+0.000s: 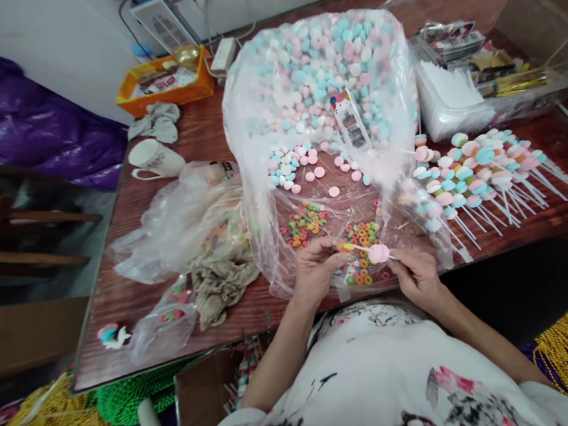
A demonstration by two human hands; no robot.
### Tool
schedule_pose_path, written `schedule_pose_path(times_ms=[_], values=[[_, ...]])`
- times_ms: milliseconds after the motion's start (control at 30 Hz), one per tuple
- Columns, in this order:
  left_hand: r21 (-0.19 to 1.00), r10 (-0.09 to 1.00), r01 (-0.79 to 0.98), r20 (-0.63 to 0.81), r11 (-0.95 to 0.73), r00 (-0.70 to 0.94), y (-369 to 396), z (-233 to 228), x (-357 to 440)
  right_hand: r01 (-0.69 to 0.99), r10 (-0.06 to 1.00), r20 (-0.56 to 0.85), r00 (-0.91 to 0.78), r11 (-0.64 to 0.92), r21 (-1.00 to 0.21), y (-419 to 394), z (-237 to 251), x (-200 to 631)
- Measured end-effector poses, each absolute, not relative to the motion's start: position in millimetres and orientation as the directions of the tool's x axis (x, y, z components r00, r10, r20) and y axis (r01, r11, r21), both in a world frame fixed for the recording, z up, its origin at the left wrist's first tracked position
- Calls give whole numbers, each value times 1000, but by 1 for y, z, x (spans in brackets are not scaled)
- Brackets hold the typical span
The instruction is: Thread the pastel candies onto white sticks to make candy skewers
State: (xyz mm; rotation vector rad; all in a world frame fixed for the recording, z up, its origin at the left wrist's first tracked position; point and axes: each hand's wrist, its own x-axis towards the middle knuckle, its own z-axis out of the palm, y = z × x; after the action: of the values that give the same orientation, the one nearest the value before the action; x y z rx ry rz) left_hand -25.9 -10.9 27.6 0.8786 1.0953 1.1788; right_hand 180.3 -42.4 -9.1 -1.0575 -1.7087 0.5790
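Observation:
My right hand [417, 272] pinches a thin white stick that carries a pink marshmallow [379, 253]. At the stick's other end, the fingers of my left hand [318, 268] are closed on a small yellow-orange candy ring [346, 247]; whether the stick passes through it is too small to tell. Below my hands lie loose orange and green candy rings [361, 236] on clear plastic. A second group of red, green and yellow rings [309, 220] sits further left. Loose pink, white and blue marshmallows [287, 166] spill from a big clear bag [247, 143] behind them.
Finished-looking marshmallow sticks [476, 181] lie in a pile on the right. Behind them stands a clear plastic bin [456, 119] with packets. On the left are a white mug [155, 158], a plastic bag [174, 217], a crumpled cloth [221, 289] and an orange tray [167, 98].

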Motion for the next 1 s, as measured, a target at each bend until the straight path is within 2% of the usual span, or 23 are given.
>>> schedule_pose_path(times_ms=[133, 367, 533, 767, 1000], values=[[941, 977, -261, -198, 213, 83, -12, 26, -29, 359, 844, 525, -115, 528, -770, -41, -9, 181], [960, 978, -187, -203, 209, 53, -13, 23, -30, 383, 847, 481, -226, 531, -756, -44, -16, 184], [967, 976, -152, -187, 202, 109, -13, 24, -33, 381, 835, 465, -293, 548, -744, -43, -13, 185], [992, 985, -41, -110, 116, 133, -10, 30, -36, 483, 799, 453, -397, 601, -637, -42, -15, 188], [958, 964, -119, -248, 259, 101, -11, 28, -35, 514, 848, 422, -322, 531, -674, -40, -19, 190]])
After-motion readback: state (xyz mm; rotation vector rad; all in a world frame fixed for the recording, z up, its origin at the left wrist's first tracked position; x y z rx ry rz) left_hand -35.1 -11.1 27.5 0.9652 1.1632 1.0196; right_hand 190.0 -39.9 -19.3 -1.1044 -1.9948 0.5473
